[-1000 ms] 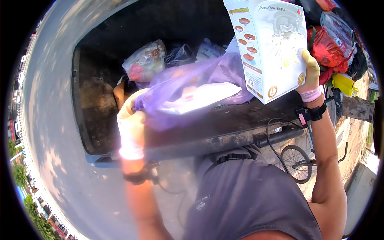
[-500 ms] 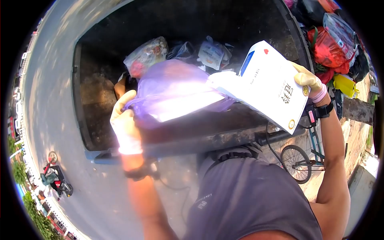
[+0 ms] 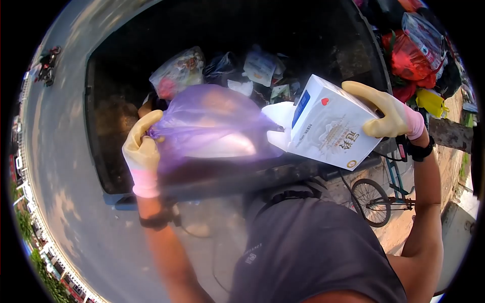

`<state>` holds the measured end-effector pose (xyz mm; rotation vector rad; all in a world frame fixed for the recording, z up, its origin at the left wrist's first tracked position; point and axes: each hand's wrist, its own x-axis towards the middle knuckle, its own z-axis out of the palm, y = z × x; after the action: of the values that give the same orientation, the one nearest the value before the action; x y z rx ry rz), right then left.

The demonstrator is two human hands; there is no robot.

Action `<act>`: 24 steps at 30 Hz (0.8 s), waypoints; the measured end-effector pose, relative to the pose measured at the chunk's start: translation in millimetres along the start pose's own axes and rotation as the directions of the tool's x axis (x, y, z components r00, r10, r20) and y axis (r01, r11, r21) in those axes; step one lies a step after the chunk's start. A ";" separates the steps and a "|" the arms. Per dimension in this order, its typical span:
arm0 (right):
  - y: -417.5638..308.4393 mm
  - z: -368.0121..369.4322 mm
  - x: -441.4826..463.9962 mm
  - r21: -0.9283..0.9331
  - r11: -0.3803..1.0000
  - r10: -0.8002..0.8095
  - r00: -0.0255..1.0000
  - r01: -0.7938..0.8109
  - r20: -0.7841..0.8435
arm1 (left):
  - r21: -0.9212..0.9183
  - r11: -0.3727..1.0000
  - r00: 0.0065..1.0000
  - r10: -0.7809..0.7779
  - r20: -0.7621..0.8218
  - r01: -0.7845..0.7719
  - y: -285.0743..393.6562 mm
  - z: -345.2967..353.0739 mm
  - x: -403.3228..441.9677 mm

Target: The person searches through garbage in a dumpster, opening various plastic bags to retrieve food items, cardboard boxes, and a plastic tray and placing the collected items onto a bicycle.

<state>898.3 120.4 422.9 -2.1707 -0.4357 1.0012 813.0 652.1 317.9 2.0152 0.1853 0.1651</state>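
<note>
My gloved left hand point(image 3: 143, 144) pinches the gathered edge of a translucent purple plastic bag point(image 3: 212, 121). The bag bulges with pale things inside that I cannot make out. In my gloved right hand point(image 3: 386, 112) is a white cardboard box point(image 3: 331, 126) with dark lettering, a blue patch and a red heart. Its flaps are open on the left, against or just beside the bag; whether they go inside it is unclear. Both bag and box are above the near edge of a large dark bin point(image 3: 121, 166).
Inside the bin lie a clear bag of rubbish point(image 3: 179, 73), a crumpled white bag point(image 3: 261, 66) and scraps. Red bags point(image 3: 411, 58) and a yellow bag point(image 3: 432, 102) are piled at right. A bicycle wheel point(image 3: 371, 202) stands below; a motorbike point(image 3: 48, 65) is on the road.
My left hand has moved left and slightly up, drawing the purple bag with it. The box has turned, showing another side, and its flaps are apart from the bag's middle. The motorbike is farther up.
</note>
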 end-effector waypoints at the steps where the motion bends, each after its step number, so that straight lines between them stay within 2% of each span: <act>1: -8.3 1.9 -3.8 -0.029 1.000 0.012 1.000 -0.012 0.001 | -0.068 0.996 0.998 -0.056 0.040 0.058 4.2 -0.7 -0.7; 2: -13.9 5.0 -7.0 -0.059 0.998 0.025 1.000 -0.025 0.001 | -0.135 0.984 0.991 -0.107 0.084 0.117 9.3 -0.1 -0.7; 4: -18.6 8.3 -10.9 -0.075 0.997 0.029 0.999 -0.032 -0.037 | -0.071 0.993 0.981 -0.085 0.177 0.099 27.0 9.8 -0.8; 6: -18.2 7.4 -11.3 -0.096 0.995 -0.012 1.000 0.009 -0.026 | 0.099 0.988 0.948 0.086 0.306 -0.121 41.4 25.7 3.1; 8: -16.3 7.4 -10.8 -0.053 0.996 -0.080 0.995 0.076 -0.062 | 0.145 0.964 0.880 0.136 0.454 -0.223 57.1 53.3 6.5; 10: -21.0 7.5 -10.3 0.004 0.991 -0.135 0.987 0.135 -0.088 | 0.078 0.984 0.774 0.075 0.629 -0.159 75.2 83.3 9.9; 12: -31.2 3.4 -6.3 -0.073 0.990 -0.128 0.991 0.125 -0.045 | 0.082 0.968 0.737 0.124 0.664 -0.236 54.5 119.1 13.2; 13: -33.9 2.2 -7.1 -0.109 0.988 -0.117 0.993 0.113 -0.029 | 0.124 0.977 0.702 0.035 0.711 -0.175 59.6 129.1 16.8; 16: -17.8 1.7 -10.4 0.013 0.992 -0.126 0.988 0.128 -0.093 | -0.050 0.970 0.638 0.193 0.745 -0.236 49.3 159.6 29.9; 17: -12.7 7.8 -9.5 0.172 0.977 -0.096 0.979 0.127 -0.179 | -0.107 0.993 0.568 0.121 0.814 -0.058 58.1 157.4 36.9; 18: -13.3 8.1 -12.8 0.295 0.939 -0.122 0.974 0.176 -0.192 | -0.167 0.984 0.572 0.100 0.814 0.065 63.6 155.1 41.2; 20: 21.0 10.1 -22.6 0.616 0.749 -0.082 0.957 0.243 -0.277 | -0.238 0.938 0.583 0.049 0.811 0.252 74.2 151.2 50.5; 21: 33.0 8.2 -27.3 0.718 0.649 -0.031 0.952 0.251 -0.305 | -0.428 0.844 0.661 0.124 0.740 0.322 47.5 164.4 50.1; 22: 55.8 8.4 -26.1 0.869 0.378 -0.098 0.948 0.318 -0.304 | -0.428 0.841 0.691 0.094 0.717 0.331 46.8 170.2 53.1; 24: 61.1 16.5 -22.7 0.898 0.194 -0.180 0.914 0.394 -0.362 | -0.232 0.936 0.686 -0.014 0.728 0.265 68.7 182.8 55.7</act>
<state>871.8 72.6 383.8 -0.9105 -0.0433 0.5439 907.7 473.2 302.3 1.5864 -0.1847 -0.6671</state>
